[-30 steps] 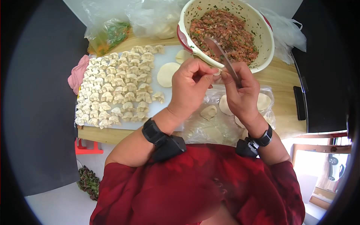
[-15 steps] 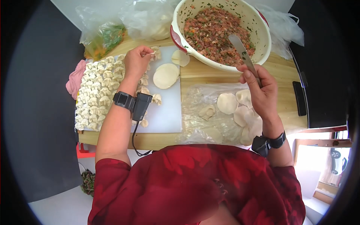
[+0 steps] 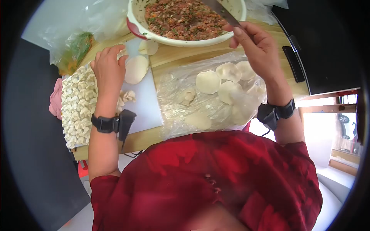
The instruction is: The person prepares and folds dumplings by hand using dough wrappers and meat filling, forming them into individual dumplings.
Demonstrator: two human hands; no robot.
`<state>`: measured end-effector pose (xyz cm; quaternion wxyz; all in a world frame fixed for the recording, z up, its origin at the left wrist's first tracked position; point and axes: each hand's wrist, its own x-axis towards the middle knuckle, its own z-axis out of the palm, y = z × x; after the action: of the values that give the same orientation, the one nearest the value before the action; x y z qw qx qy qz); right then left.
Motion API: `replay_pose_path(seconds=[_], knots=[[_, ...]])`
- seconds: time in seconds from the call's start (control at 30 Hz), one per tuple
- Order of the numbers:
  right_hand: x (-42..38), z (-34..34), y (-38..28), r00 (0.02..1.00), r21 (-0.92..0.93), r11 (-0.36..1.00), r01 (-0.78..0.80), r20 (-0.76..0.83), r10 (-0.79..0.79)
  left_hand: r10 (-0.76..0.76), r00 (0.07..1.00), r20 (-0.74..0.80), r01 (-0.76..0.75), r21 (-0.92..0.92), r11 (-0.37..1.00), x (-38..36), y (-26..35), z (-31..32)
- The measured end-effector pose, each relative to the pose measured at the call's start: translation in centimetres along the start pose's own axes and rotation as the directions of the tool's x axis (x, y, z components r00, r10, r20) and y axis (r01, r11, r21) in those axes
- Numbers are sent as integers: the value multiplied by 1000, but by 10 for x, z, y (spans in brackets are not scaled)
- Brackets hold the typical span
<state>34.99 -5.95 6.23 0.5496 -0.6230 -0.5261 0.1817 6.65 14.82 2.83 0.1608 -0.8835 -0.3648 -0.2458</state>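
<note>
My left hand (image 3: 109, 67) is over the white board (image 3: 148, 111), its fingers curved and the thumb apart, with nothing visible between them. Rows of folded dumplings (image 3: 79, 104) cover the board's left side. Beside the hand lies a stack of round dough wrappers (image 3: 137, 70), with another wrapper (image 3: 148, 47) just above it. In my right hand (image 3: 259, 48) is a metal knife (image 3: 224, 14), its blade reaching over the large bowl (image 3: 185, 41) of minced filling (image 3: 181, 21). What lies under my left palm is hidden.
Several loose wrappers (image 3: 208, 82) rest on a clear plastic sheet (image 3: 171, 115) to the right of the board. Plastic bags (image 3: 106, 19) stand at the back left, and a pink cloth (image 3: 56, 100) is beside the board. A dark phone-like object (image 3: 293, 64) lies at the right edge.
My left hand has opened from a pinch at a dumpling near the board's top. The knife stays in my right hand, above the bowl. The whole view has shifted and turned.
</note>
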Motion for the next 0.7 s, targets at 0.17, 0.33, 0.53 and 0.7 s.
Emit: replay_pose_path(seconds=[0.17,0.33,0.53,0.7], knots=[[8,-3,6,1000,-20,1000,-8,-28,8,240,843,481,337,-821,461,-1,78,-7],[43,-10,0,983,-489,855,174,38,-179,379,876,299,62,-848,526,-15,145,4],[83,7,11,976,-726,666,174,215,-20,286,880,378,133,-776,616,-17,155,14],[96,40,32,954,-749,633,194,295,57,322,910,260,29,-816,578,-21,150,15]])
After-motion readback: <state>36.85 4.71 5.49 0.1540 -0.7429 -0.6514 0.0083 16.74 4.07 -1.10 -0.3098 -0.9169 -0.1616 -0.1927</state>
